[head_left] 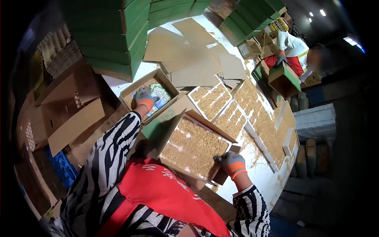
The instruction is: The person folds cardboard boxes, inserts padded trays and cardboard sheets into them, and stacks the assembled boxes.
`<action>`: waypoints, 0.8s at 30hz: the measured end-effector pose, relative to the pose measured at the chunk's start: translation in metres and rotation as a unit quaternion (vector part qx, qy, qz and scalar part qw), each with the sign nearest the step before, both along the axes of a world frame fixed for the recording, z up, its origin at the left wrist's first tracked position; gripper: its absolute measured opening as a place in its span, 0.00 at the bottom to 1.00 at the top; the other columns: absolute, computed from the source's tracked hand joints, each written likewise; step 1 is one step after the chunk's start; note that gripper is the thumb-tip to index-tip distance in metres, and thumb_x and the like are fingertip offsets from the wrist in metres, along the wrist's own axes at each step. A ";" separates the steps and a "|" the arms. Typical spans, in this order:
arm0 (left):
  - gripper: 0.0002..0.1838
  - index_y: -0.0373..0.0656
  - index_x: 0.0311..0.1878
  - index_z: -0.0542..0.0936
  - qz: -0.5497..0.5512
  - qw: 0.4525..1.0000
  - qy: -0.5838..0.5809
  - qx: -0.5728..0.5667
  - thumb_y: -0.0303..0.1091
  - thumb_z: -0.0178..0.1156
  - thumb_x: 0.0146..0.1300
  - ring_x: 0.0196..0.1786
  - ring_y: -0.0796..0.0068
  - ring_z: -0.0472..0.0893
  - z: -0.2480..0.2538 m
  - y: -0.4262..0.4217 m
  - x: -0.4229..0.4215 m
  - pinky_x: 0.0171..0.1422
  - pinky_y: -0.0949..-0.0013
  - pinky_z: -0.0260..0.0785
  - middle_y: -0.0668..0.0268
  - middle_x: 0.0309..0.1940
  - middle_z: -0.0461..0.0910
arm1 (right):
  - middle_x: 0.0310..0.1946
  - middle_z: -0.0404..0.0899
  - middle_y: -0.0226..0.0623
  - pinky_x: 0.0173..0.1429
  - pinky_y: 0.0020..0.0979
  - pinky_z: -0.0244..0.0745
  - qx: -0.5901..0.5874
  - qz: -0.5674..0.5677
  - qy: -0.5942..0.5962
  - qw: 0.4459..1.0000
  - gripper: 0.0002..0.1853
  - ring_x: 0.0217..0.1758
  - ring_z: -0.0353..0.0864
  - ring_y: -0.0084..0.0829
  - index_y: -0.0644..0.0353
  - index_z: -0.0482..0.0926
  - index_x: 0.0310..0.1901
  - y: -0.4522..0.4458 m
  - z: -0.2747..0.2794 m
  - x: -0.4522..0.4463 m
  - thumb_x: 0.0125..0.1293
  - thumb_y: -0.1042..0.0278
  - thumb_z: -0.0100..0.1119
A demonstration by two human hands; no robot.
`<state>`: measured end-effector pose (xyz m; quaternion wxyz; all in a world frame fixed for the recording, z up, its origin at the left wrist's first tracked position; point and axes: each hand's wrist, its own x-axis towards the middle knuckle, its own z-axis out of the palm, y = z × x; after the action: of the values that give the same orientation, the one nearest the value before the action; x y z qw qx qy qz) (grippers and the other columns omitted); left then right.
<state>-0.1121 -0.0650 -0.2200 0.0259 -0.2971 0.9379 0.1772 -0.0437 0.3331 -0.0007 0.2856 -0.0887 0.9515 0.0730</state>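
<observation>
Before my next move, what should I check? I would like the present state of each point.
1. Large box open on top: ok, its husk-like filling shows.
2. Right grip at the large box: ok, at its right-hand end.
3. Left grip at the packets: ok, inside the small box.
4. Packet already picked up: cannot tell from this view.
5. Tabletop free of loose bits: not ok, they lie scattered.
6. Co-worker apart from both boxes: ok, across the table.
</observation>
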 end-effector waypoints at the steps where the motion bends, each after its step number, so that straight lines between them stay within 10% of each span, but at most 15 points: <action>1: 0.39 0.42 0.56 0.74 -0.014 0.999 -0.025 -0.015 0.63 0.67 0.48 0.58 0.55 0.74 -0.002 0.000 -0.003 0.61 0.57 0.67 0.57 0.55 0.74 | 0.33 0.84 0.47 0.45 0.42 0.77 -0.022 -0.008 -0.009 1.000 0.25 0.39 0.83 0.47 0.56 0.85 0.34 -0.003 0.005 0.000 0.59 0.38 0.60; 9: 0.29 0.44 0.49 0.80 0.050 0.977 0.014 0.206 0.52 0.72 0.47 0.52 0.57 0.80 -0.005 -0.033 -0.011 0.55 0.60 0.71 0.57 0.47 0.82 | 0.26 0.82 0.35 0.33 0.27 0.76 -0.415 -0.256 0.019 0.873 0.11 0.30 0.81 0.24 0.66 0.80 0.37 -0.003 0.033 -0.044 0.61 0.65 0.68; 13: 0.23 0.43 0.45 0.84 0.068 0.968 0.089 0.223 0.52 0.66 0.55 0.48 0.52 0.81 -0.011 -0.034 -0.002 0.54 0.56 0.72 0.53 0.43 0.83 | 0.32 0.84 0.42 0.40 0.32 0.78 -0.384 0.067 0.101 0.915 0.15 0.33 0.84 0.37 0.62 0.81 0.42 -0.068 0.003 -0.148 0.60 0.61 0.66; 17: 0.23 0.43 0.47 0.83 0.052 0.974 0.053 0.215 0.53 0.53 0.65 0.50 0.46 0.79 -0.010 -0.039 0.007 0.56 0.53 0.70 0.46 0.45 0.81 | 0.60 0.71 0.48 0.65 0.40 0.65 -0.307 0.317 0.167 0.882 0.39 0.64 0.69 0.45 0.57 0.68 0.64 -0.133 -0.105 -0.252 0.51 0.54 0.71; 20: 0.25 0.38 0.48 0.81 0.012 0.966 0.089 0.242 0.53 0.50 0.68 0.48 0.39 0.77 0.008 -0.040 0.021 0.54 0.53 0.69 0.43 0.44 0.80 | 0.68 0.60 0.45 0.70 0.50 0.54 -0.122 0.347 0.234 0.900 0.50 0.71 0.57 0.50 0.56 0.58 0.70 -0.180 -0.142 -0.274 0.47 0.46 0.70; 24: 0.22 0.38 0.45 0.81 -0.003 0.957 0.079 0.278 0.49 0.50 0.68 0.44 0.43 0.79 0.008 -0.057 0.036 0.49 0.54 0.70 0.44 0.40 0.81 | 0.64 0.65 0.47 0.65 0.49 0.63 -0.007 0.314 0.164 0.935 0.34 0.63 0.67 0.50 0.58 0.64 0.64 -0.196 -0.187 -0.298 0.58 0.53 0.61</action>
<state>-0.0762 -0.1216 -0.2120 0.0341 -0.2609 0.8515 0.4536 -0.3412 0.1370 -0.1873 0.0872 -0.3714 0.9095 0.1653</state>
